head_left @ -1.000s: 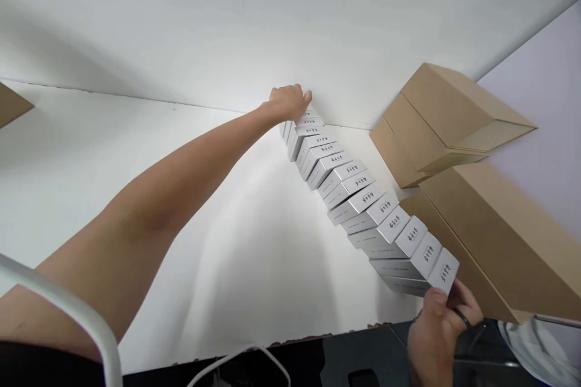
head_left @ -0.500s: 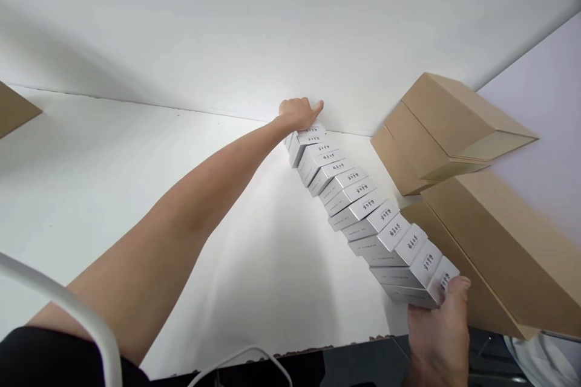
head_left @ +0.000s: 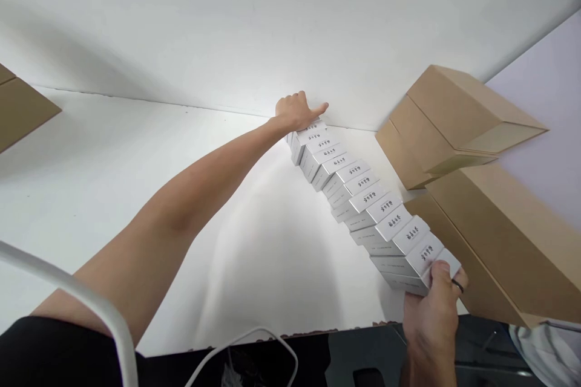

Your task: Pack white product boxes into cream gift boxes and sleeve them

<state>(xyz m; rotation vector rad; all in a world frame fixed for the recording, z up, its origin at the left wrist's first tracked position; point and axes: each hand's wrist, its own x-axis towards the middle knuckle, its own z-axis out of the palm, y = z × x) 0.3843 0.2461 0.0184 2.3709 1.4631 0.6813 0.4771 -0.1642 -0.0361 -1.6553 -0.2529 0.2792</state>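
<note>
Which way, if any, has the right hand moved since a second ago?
Yes: judged against the white table's front edge, the right hand reaches slightly farther in, its thumb over the row's nearest box.

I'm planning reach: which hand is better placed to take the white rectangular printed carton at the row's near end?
Right, probably: the right hand has its thumb on that white carton, while the left hand is at the far end of the row.
</note>
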